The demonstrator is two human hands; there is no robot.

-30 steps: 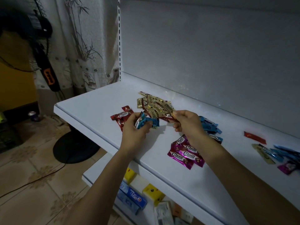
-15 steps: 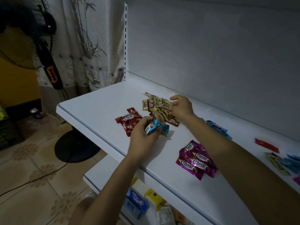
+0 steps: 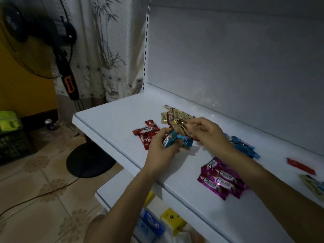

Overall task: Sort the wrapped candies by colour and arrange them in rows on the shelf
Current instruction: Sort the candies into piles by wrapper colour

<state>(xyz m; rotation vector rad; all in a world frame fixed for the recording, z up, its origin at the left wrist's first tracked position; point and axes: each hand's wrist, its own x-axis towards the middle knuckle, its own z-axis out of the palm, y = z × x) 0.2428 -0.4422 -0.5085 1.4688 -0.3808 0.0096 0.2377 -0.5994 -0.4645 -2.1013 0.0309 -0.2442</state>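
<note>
On the white shelf (image 3: pixel 114 116), toward its left end, both hands work over sorted heaps of wrapped candies. The left hand (image 3: pixel 161 151) has its fingers curled round a small bunch of blue candies (image 3: pixel 177 140), held just above the shelf near its front edge. The right hand (image 3: pixel 208 135) is just right of it, fingers curled and thumb brought to forefinger at the near edge of the gold candies (image 3: pixel 175 114); whether a wrapper is pinched there cannot be told, as the spot is blurred.

The gold candies form a loose heap toward the back wall. The red candies (image 3: pixel 145 134) lie just left of the left hand. A blue heap (image 3: pixel 243 146) lies beyond the right wrist, and the magenta candies (image 3: pixel 220 179) overlap one another near the front edge, under the right forearm. Farther right lies a single red candy (image 3: pixel 300 166), apart from the heaps, and unsorted candies (image 3: pixel 313 185) reach the frame's right edge.

A lower shelf (image 3: pixel 112 190) carries a yellow box (image 3: pixel 172 219) and a blue box (image 3: pixel 150 223). At far left stand a fan (image 3: pixel 66 81) and a patterned curtain (image 3: pixel 108 50).
</note>
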